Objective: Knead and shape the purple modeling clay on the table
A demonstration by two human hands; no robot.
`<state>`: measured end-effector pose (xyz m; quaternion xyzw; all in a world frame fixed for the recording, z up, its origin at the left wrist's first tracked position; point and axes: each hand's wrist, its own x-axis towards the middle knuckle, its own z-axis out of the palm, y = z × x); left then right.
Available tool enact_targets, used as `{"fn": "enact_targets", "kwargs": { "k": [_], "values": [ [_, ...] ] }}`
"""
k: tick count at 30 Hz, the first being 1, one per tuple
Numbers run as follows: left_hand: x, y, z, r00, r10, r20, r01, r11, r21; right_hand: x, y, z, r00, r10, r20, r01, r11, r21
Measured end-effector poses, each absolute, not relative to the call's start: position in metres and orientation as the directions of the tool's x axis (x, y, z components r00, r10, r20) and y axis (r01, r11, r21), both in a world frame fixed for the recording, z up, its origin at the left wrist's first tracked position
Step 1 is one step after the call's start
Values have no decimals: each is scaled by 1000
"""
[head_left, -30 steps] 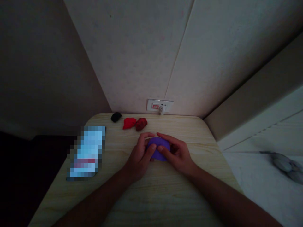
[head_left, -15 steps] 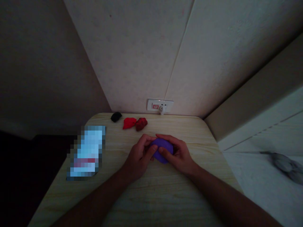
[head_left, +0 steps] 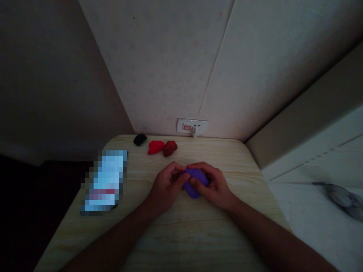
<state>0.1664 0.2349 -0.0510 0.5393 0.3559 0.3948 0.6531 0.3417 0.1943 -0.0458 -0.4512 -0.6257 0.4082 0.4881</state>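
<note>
A flattened lump of purple modelling clay is held between both hands over the middle of the table. My left hand pinches its left edge, thumb on the near face and fingers behind. From the other side, my right hand grips the clay with the thumb pressed on its face and the fingers curled round the back. Both thumb tips nearly meet near the top left of the lump. Farther back lie a bright red lump, a dark red lump touching it, and a black lump.
A phone-like device with a blurred lit screen lies on the left of the wooden table. Behind the table, a wall socket holds a white plug. A pale cabinet-like panel rises on the right, beside a white surface with a grey object.
The purple clay has tilted slightly and looks a little longer toward me. Both hands keep their hold, with small finger shifts. The lumps behind have not moved.
</note>
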Motion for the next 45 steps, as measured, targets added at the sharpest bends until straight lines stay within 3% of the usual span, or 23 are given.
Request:
{"fn": "enact_targets", "kwargs": {
  "k": [6,11,17,20,29,39,45],
  "values": [
    [168,237,-51,419,908,2,-207,93,974,342,192,-49,-58,956,288,227,294,-928],
    [167,239,-54,365,930,45,-148,11,989,343,192,-48,-50,966,254,258,258,-931],
    [164,237,-59,362,919,154,-37,-151,988,346,195,-50,-102,966,238,406,259,-877],
    [165,237,-57,355,924,144,-46,-136,990,346,194,-50,-132,963,236,418,270,-867],
    [165,235,-50,341,934,104,-2,-110,994,345,190,-43,-209,963,169,352,235,-906],
    [167,241,-51,303,953,22,-119,15,993,343,198,-51,-122,983,135,67,144,-987],
    [167,241,-51,301,953,-14,-109,49,993,344,196,-52,-135,978,161,128,178,-976]
  ]
}}
